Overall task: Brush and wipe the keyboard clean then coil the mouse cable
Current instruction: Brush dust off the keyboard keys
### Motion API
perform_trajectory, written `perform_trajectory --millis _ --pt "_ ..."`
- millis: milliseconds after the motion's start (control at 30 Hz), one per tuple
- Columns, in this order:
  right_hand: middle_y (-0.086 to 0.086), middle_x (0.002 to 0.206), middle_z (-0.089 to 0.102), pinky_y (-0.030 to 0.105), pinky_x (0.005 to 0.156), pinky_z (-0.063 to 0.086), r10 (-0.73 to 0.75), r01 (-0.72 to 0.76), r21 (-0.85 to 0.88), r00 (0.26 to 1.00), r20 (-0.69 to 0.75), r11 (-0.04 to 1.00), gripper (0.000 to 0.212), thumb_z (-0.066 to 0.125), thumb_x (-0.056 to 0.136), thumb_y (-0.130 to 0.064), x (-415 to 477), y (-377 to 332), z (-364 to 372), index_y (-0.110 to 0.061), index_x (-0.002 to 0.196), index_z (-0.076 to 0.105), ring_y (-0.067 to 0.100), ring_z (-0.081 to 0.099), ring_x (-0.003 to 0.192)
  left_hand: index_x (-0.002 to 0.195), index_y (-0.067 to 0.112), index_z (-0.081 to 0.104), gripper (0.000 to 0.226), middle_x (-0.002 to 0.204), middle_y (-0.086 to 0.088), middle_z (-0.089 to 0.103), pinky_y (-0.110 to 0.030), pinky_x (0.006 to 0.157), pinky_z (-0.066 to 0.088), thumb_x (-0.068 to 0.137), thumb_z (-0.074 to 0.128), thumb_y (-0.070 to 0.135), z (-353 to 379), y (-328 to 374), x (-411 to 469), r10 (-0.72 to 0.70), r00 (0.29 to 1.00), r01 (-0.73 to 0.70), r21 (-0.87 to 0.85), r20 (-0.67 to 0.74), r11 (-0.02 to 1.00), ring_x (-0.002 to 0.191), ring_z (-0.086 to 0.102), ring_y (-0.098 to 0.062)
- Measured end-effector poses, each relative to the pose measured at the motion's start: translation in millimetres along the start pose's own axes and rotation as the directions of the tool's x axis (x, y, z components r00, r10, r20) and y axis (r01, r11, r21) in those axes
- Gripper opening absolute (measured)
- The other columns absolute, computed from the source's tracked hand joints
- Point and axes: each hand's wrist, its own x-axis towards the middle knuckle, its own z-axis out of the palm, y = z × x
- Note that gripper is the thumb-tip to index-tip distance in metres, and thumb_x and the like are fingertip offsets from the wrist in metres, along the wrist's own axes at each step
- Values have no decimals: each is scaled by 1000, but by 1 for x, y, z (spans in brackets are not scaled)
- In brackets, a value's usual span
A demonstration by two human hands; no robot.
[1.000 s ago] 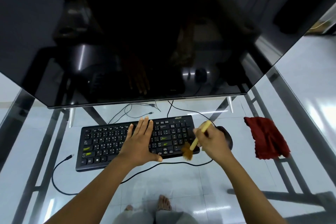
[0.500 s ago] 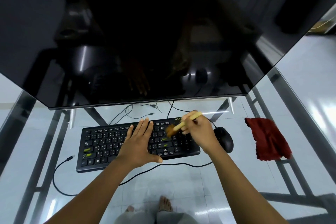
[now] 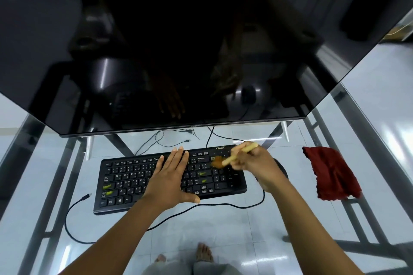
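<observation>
Bristles of the small wooden-handled brush (image 3: 232, 158) touch the upper right keys of the flat black keyboard (image 3: 134, 183), which lies on the clear glass surface (image 3: 223, 225). Your right hand (image 3: 257, 165) is closed around the brush handle. Your left hand (image 3: 169, 178) lies flat, fingers spread, across the keyboard's middle. The crumpled red cloth (image 3: 330, 174) lies well apart, to the right.

Your right hand (image 3: 254, 164) hides most of the black mouse (image 3: 282, 168). The tan wooden brush (image 3: 232, 157) has motion-blurred bristles. Your flat left hand (image 3: 169, 179) covers the black keyboard's (image 3: 125, 182) middle keys. The big dark monitor (image 3: 156, 40) is cropped at the top.
</observation>
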Motion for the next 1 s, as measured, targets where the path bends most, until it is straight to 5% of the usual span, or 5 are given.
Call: perform_trajectory --millis 133,267,633,900,1000 --pt "-5 87 68 12 65 43 83 -87 -3 963 -256 996 13 56 95 -10 -9 6 -7 -16 87 65 4 62 73 152 21 -16 142 158 3 -25 -40 117 -16 40 21 100 2 0 1 0 1000 0 28 6 1000 143 -29 -12" --pt "2 74 73 20 64 55 -38 35 -49 998 -59 998 11 59 96 -10 -31 14 5 -13 87 66 14 67 70 152 21 -16 140 159 3 -25 -42 117 -16 41 23 99 -1 0 1 -7 1000 7 26 19 1000 143 -29 -13" --pt "1 88 67 6 70 45 28 -12 49 937 -347 999 17 63 90 -1 -50 28 8 -17 86 66 -2 60 82 150 16 -21 132 156 -3 -31 -51 116 -15 66 55 83 -6 11 0 -46 995 41 60 86 997 142 -31 -19" --pt "0 90 68 6 72 46 70 -25 139 940 -333 990 19 61 93 -9 -28 6 11 -24 81 62 0 64 77 150 15 -20 132 156 -2 -32 -50 117 -14 67 57 81 -7 11 -1 -37 996 35 33 85 999 141 -32 -18" --pt "6 87 73 27 79 58 52 -17 276 992 -118 961 8 61 96 -15 -16 -7 28 -10 91 66 16 71 81 150 12 -20 131 156 -3 -32 -48 117 -15 69 57 79 -7 10 -3 -33 997 31 26 75 999 141 -33 -18"
